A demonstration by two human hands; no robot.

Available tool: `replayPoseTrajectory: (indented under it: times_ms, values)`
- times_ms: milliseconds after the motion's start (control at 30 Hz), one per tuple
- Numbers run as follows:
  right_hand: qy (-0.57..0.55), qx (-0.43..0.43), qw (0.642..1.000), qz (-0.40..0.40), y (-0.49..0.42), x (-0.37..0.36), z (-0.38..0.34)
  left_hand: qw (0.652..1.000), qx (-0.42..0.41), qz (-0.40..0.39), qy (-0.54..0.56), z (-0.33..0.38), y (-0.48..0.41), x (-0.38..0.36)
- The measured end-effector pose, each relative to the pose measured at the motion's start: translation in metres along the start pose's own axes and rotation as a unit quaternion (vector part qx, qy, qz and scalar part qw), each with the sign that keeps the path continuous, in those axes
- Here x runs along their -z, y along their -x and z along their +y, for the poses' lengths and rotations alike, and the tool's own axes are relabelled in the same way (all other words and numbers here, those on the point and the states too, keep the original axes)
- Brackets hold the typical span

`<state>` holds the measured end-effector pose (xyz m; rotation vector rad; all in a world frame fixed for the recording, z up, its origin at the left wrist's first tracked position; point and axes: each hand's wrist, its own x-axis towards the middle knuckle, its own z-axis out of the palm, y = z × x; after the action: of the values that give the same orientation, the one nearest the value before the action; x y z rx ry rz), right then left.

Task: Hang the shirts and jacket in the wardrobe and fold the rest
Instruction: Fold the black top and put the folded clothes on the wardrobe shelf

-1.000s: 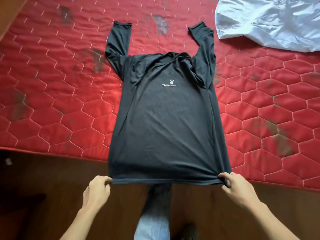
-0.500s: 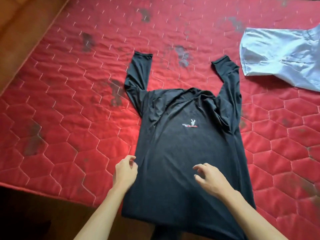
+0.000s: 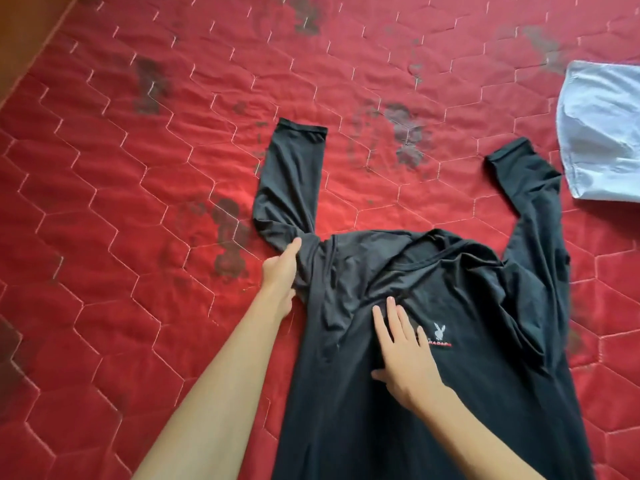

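Black long-sleeved shirt (image 3: 433, 410) lay front-up on red quilted mattress (image 3: 138, 237), both sleeves pointing away from the person, collar area rumpled. Left grip (image 3: 280, 271) was closed on bunched fabric at the shoulder, where sleeve meets body; thumb on top, fingers hidden under cloth. Right grip (image 3: 403, 351) lay flat & open on the chest, fingers straight, pressing just beside white rabbit logo (image 3: 439, 332). Pale blue garment (image 3: 602, 133) sat at far right, just beside the sleeve on that side.

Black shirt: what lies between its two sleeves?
The red mattress, bare but stained, shows between the sleeves of the black shirt, in the head view.
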<state>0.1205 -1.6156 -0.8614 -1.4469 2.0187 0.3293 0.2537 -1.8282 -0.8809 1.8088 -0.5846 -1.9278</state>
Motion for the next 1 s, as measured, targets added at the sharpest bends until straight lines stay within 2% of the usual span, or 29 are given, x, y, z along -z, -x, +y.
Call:
replayPoseTrajectory:
  times_ms: [100, 167, 433, 633, 700, 867, 1000]
  values:
    - [0.003, -0.007, 0.999, 0.031, -0.001, -0.008, -0.004, 0.994, 0.029, -0.061, 0.083, 0.033, -0.022, 0.0]
    - [0.0, -0.022, 0.999, 0.035, -0.004, -0.013, -0.005, 0.991, 0.033, -0.075, 0.103, 0.053, -0.036, 0.013]
    - [0.036, -0.033, 0.999, -0.016, -0.004, -0.018, -0.006, 0.976, -0.054, 0.1, 0.187, 0.121, -0.065, 0.139]
    - [0.052, -0.009, 0.999, 0.008, -0.007, -0.022, -0.006, 0.947, -0.067, 0.187, 0.253, 0.132, -0.048, 0.216]
    - [0.056, -0.015, 0.998, -0.007, -0.008, -0.021, -0.009, 0.946, -0.06, 0.174, 0.266, 0.132, -0.032, 0.223]
    - [0.066, -0.023, 0.998, -0.004, -0.016, -0.007, -0.026, 0.945, -0.046, 0.074, 0.314, 0.132, 0.0, 0.237]
    - [-0.019, 0.026, 0.99, 0.137, -0.045, 0.042, -0.102, 0.963, -0.032, 0.068, 0.258, 0.126, -0.003, 0.248]
